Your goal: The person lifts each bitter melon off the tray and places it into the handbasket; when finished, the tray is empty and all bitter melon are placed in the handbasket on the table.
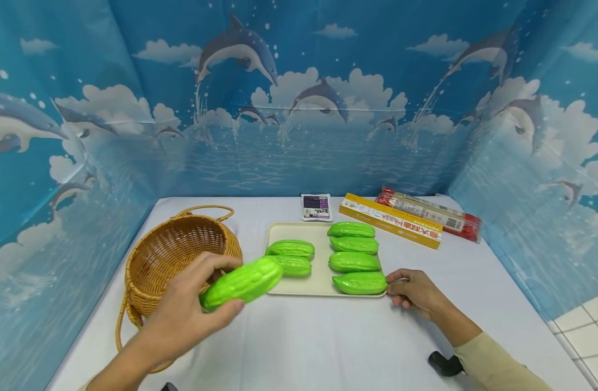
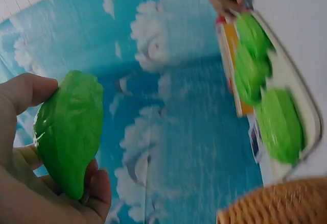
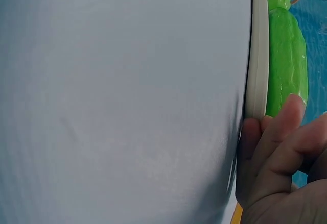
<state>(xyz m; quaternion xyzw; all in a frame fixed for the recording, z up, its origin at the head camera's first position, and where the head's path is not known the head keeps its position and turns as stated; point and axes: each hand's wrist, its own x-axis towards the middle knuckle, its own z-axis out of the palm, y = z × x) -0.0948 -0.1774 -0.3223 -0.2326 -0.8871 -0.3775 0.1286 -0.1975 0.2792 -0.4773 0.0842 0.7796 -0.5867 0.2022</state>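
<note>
In the head view my left hand (image 1: 196, 301) grips a bright green bitter melon (image 1: 245, 282) above the table, between the wicker basket and the tray. Up close in the left wrist view, the thumb and fingers curl round this melon (image 2: 71, 127). My right hand (image 1: 416, 293) holds the near right corner of the cream tray (image 1: 320, 233). Its fingers (image 3: 265, 163) lie against the tray's rim in the right wrist view, close to a melon's end. Several bitter melons (image 1: 355, 262) form a column on the tray's right side. Two more (image 1: 291, 248) lie at its left.
A wicker basket (image 1: 138, 260) with looped handles stands at the left. Behind the tray lies a small purple-and-white packet (image 1: 316, 207). A yellow pasta box (image 1: 392, 220) and a red clear-wrapped package (image 1: 462, 225) lie at the back right. A dolphin-print curtain (image 1: 299, 152) surrounds the table.
</note>
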